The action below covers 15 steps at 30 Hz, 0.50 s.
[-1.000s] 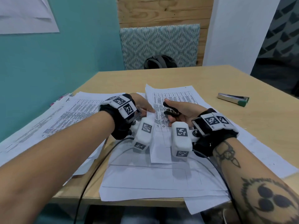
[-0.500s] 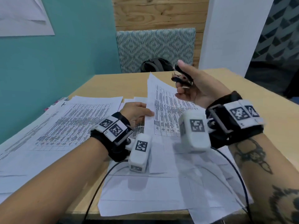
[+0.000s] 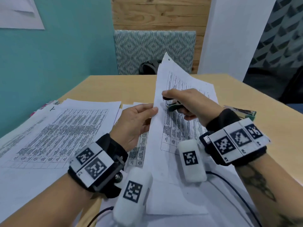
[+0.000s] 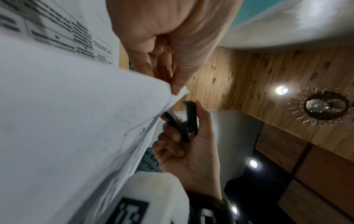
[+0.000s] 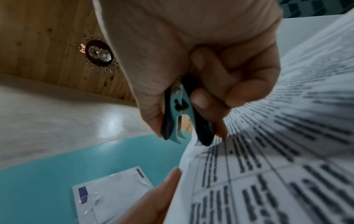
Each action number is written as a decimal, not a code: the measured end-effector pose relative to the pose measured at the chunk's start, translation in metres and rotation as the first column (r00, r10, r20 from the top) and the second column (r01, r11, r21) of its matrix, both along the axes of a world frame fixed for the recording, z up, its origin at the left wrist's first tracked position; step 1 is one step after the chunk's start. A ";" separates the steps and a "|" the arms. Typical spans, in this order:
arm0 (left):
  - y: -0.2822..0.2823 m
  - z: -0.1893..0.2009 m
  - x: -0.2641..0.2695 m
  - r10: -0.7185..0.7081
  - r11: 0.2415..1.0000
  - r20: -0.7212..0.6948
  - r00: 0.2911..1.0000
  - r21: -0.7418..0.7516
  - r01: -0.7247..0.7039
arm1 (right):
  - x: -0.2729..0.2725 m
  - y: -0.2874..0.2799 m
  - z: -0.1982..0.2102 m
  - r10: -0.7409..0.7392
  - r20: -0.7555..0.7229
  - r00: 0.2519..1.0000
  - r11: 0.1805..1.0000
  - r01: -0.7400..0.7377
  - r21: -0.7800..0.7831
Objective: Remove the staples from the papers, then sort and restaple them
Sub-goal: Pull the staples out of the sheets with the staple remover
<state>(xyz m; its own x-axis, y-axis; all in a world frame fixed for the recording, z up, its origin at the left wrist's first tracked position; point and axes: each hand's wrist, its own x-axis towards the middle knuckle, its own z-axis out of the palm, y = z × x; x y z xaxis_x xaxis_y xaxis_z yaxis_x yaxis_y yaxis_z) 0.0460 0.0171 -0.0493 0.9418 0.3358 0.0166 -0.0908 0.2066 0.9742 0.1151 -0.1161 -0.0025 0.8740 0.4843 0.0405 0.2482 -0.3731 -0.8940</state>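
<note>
Teal wall on your left, plank wall and a patterned chair back (image 3: 154, 49) ahead, and under your arms a light wooden table (image 3: 105, 89) covered with printed sheets. Your left hand (image 3: 136, 122) has its thumb on the front of the lifted stapled papers (image 3: 173, 135) and its fingers behind, pinching their left edge, so the set stands tilted up off the table with its far corner raised. From the left wrist view, that thumb and the fingertips (image 4: 176, 84) meet right at a paper corner. Your right hand (image 3: 191, 104) is curled around the staple remover (image 3: 173, 104), thumb on 1 grip and fingers on the other, its metal claws pointing at the sheet's edge near your left thumb; the right wrist view shows the claws (image 5: 180, 133) slightly parted and just beside the paper, though contact is unclear. A second spread of papers (image 3: 65, 125) lies flat to your left. Behind your right wrist, the stapler (image 3: 242, 111) rests on the table.
</note>
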 end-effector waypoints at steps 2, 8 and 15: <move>-0.003 0.000 -0.001 0.011 1.000 0.010 1.000 0.002 -0.011 | 0.000 0.001 -0.004 0.035 -0.012 0.999 0.999 -0.035 -0.027; -0.007 -0.002 -0.003 0.013 1.000 0.036 0.999 0.007 -0.013 | -0.002 -0.003 -0.011 0.062 0.043 0.997 0.997 -0.060 -0.052; -0.007 0.000 -0.004 0.010 1.000 0.046 0.999 -0.027 -0.009 | -0.007 -0.004 -0.010 0.057 0.072 0.996 0.996 -0.052 -0.077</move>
<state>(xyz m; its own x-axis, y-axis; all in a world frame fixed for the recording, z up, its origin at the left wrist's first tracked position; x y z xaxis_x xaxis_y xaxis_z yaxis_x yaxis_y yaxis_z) 0.0417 0.0099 -0.0495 0.9370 0.3455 0.0509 -0.1377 0.2313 0.9631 0.1079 -0.1198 -0.0127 0.8422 0.5351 0.0661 0.3346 -0.4227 -0.8422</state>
